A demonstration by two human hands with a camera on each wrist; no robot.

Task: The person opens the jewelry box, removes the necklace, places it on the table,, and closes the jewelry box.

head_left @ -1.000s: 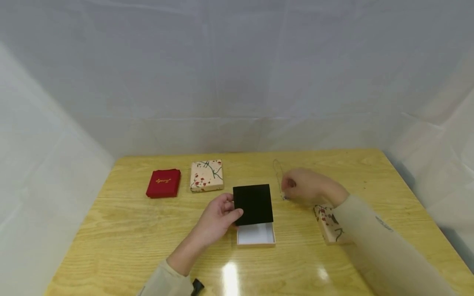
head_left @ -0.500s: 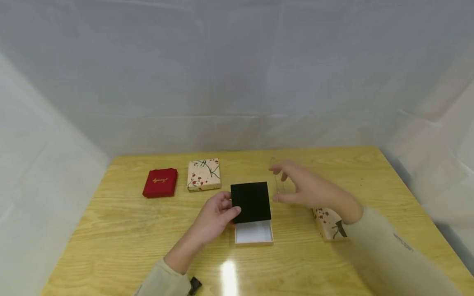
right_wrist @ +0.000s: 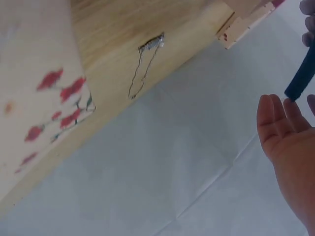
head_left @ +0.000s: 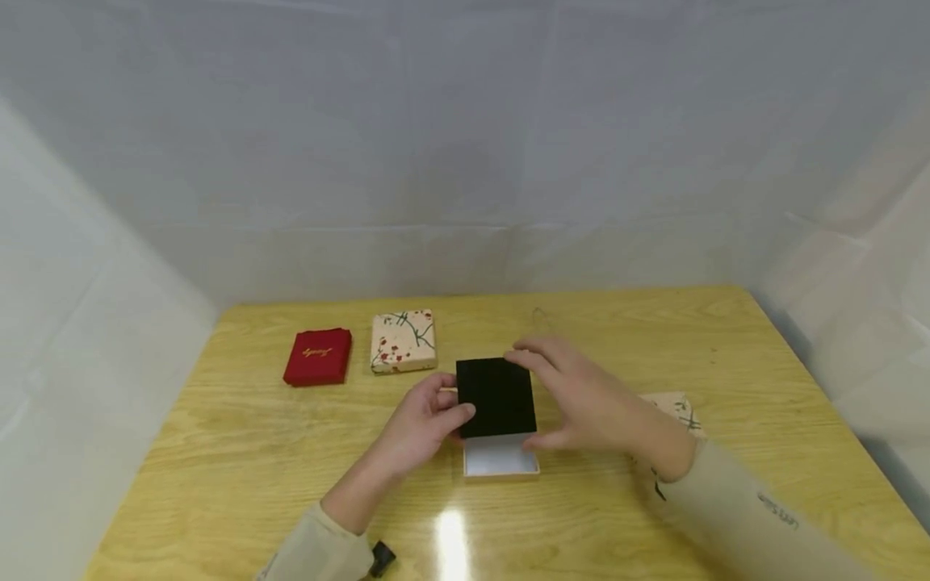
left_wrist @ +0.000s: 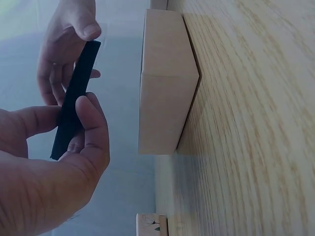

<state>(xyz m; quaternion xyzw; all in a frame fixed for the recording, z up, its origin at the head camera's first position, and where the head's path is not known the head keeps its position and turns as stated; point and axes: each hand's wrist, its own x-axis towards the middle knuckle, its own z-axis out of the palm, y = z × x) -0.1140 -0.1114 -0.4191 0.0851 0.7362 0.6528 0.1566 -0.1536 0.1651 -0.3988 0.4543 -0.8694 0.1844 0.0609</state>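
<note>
My left hand (head_left: 425, 420) pinches a thin black square pad (head_left: 496, 397) by its left edge, thumb on top. In the left wrist view the pad is tilted and apart from the open cardboard box (left_wrist: 167, 88) standing on the table. The box's white inside (head_left: 501, 460) shows below the pad in the head view. My right hand (head_left: 581, 403) reaches the pad's right edge with fingers spread; whether it bears on the pad I cannot tell. Beyond it lies a fine chain necklace (right_wrist: 147, 59), mostly hidden in the head view.
A blossom-patterned box (head_left: 403, 340) and a dark red item with gold lettering (head_left: 317, 357) lie at the back left. Partly under my right forearm is another blossom-patterned box piece (head_left: 672, 403). A small black object (head_left: 381, 558) shows by the left sleeve. White sheeting hangs behind the table.
My right hand has let go of the necklace, spread its fingers and moved left and toward me to the pad's right edge. The left hand and pad have hardly moved.
</note>
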